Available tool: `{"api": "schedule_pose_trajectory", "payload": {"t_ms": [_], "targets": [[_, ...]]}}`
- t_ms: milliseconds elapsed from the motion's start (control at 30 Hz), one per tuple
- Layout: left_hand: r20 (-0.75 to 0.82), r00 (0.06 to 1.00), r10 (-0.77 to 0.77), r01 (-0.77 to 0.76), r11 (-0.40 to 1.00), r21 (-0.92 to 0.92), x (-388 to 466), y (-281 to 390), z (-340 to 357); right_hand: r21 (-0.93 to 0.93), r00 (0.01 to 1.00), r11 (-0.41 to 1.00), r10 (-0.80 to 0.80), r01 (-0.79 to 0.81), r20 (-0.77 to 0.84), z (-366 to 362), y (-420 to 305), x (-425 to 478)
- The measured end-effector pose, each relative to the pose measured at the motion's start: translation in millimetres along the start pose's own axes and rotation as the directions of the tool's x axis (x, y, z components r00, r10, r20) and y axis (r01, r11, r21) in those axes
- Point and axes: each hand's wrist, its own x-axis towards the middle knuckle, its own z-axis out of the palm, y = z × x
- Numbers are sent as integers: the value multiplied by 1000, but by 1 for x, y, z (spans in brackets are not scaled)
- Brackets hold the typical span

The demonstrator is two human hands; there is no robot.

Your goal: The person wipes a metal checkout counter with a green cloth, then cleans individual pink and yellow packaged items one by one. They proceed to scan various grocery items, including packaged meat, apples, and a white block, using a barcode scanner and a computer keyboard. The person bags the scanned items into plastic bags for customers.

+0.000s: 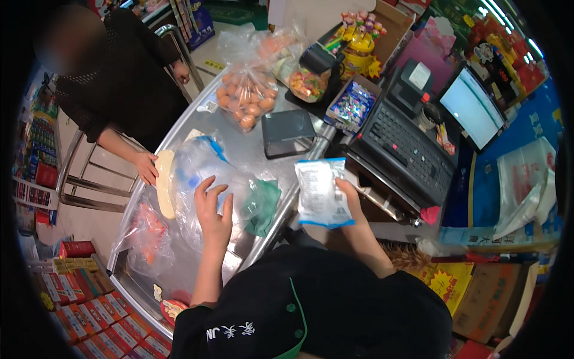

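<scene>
In my right hand (352,202) is a white packet (322,190) with blue ends, its printed side up. I hold it by its right edge, over the near edge of the counter. My left hand (212,213) has its fingers apart, above a large clear plastic bag (184,179) on the metal counter (179,278). Blue items show through that bag, but I cannot tell what they are. A pale yellow, long item (166,184) lies along the bag's far side. Beside the bag is a crumpled green cloth (263,211).
Across the counter, another person's hand (144,167) touches the pale item. A bag of eggs (246,96), a dark box-shaped device (289,133) and a clear bag with orange-red contents (150,233) lie on the counter. To the right are a keyboard (403,143), a lit screen (473,107) and a candy box (352,105).
</scene>
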Motion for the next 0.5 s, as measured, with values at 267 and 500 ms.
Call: {"api": "schedule_pose_trajectory", "payload": {"t_ms": [267, 500], "targets": [[722, 657, -215, 670, 606, -429, -16, 49, 40, 139, 975, 978, -125, 152, -186, -7, 18, 27], [952, 199, -233, 974, 151, -166, -21, 42, 109, 274, 923, 905, -239, 325, -303, -27, 28, 40]]}}
